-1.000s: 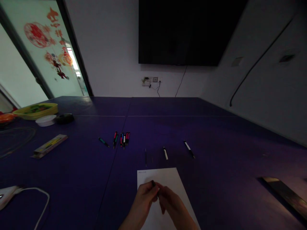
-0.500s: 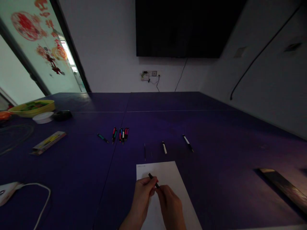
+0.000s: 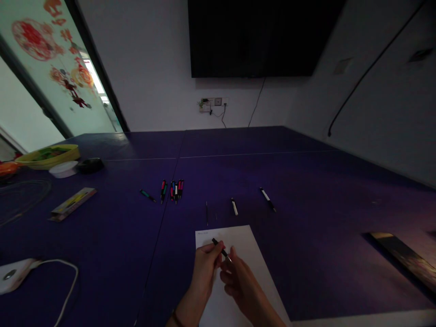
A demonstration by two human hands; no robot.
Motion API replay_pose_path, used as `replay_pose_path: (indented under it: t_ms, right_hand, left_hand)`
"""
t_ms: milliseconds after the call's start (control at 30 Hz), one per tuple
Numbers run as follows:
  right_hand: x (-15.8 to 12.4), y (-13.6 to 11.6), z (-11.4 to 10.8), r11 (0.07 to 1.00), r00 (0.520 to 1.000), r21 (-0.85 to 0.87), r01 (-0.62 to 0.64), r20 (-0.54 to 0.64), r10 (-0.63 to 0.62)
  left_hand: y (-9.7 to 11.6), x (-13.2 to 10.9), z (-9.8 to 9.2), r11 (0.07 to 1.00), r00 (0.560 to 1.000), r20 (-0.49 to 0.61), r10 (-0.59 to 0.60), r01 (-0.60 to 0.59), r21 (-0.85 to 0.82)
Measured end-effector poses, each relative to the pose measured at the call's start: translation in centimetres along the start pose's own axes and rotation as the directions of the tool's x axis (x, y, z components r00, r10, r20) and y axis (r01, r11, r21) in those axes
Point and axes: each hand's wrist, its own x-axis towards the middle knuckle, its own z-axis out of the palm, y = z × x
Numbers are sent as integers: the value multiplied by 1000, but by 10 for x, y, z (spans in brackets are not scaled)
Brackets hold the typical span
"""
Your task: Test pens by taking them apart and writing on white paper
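- No text could be read with certainty.
- Red Chinese-style characters (image 3: 64, 34) ran down the glass door (image 3: 32, 93), blurred, the topmost cut by the picture's edge.
- A short line of handwriting (image 3: 202, 233) stood in the upper left corner of the sheet of paper (image 3: 240, 238), too small to make out.
- The long box (image 3: 73, 204) bore yellow printing, its wording, if any, illegible.
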Motion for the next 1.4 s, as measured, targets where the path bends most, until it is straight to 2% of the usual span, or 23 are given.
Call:
replay_pose_path:
  t_ms: [67, 133, 200, 267, 300, 367, 433, 467, 533, 633, 733, 833, 900, 1033, 1200, 1300, 1367, 1400]
  right_hand:
    - [2, -2, 0, 999, 999, 28, -36, 29, 35]
    - [5, -2, -1, 1000, 1000, -27, 3, 27, -2]
    - [7, 0, -1, 986, 997, -148, 74, -4, -75]
    - [8, 4, -3, 926, 973, -329, 185, -69, -219]
    - [7, 6, -4, 862, 939, -437, 255, -100, -329]
    - [8, 8, -9, 676, 825, -638, 369, -110, -554]
    - [11, 5, -18, 503, 731, -757, 416, -51, -681]
    - [15, 1, -23, 448, 713, -789, 420, -18, -701]
    - [28, -14, -34, 385, 703, -827, 410, 18, -711]
    - [56, -43, -50, 318, 685, -882, 347, 7, -729]
    - [81, -64, -60, 182, 696, -954, 238, 37, -717]
    - [96, -71, -64, 30, 666, -992, 124, 60, -744]
    - [100, -70, -65, -32, 658, -997, 70, 70, -750]
    - [102, -64, -65, -72, 687, -996, -54, 15, -726]
    - [102, -66, -65, -68, 685, -988, -137, -45, -727]
    - [96, -71, -65, -11, 639, -998, -57, -28, -769]
    - [87, -71, -63, 59, 601, -993, 99, 13, -799]
    - [81, -70, -61, 99, 598, -976, 194, 37, -801]
  left_hand:
    - [2, 0, 0, 999, 1000, 3, 24, -25, 45]
    - [4, -1, 0, 997, 999, 9, 36, -36, 70]
    - [4, 0, 1, 997, 999, -1, 35, -35, 65]
    - [3, 1, 2, 999, 998, -47, 34, -33, 27]
    - [2, 2, 2, 1000, 996, -78, 31, -31, -2]
    - [2, 5, 2, 998, 991, -130, 8, -17, -66]
    - [2, 8, 1, 993, 988, -149, -33, 16, -116]
    - [3, 9, 1, 990, 987, -148, -55, 34, -135]
    - [6, 11, 0, 984, 988, -132, -83, 59, -170]
    - [9, 12, -1, 971, 990, -90, -111, 89, -222]
    - [9, 12, -2, 965, 991, -59, -122, 105, -240]
    - [7, 15, -4, 967, 994, -29, -107, 97, -236]
    - [6, 17, -5, 968, 995, -29, -91, 81, -237]
    - [4, 23, -5, 963, 996, -44, -72, 58, -263]
    - [4, 40, 1, 963, 993, -7, -119, 113, -244]
    - [8, 55, 9, 959, 989, 32, -142, 146, -242]
    - [11, 63, 16, 961, 987, 49, -154, 161, -226]
    - [12, 67, 20, 962, 986, 57, -156, 164, -216]
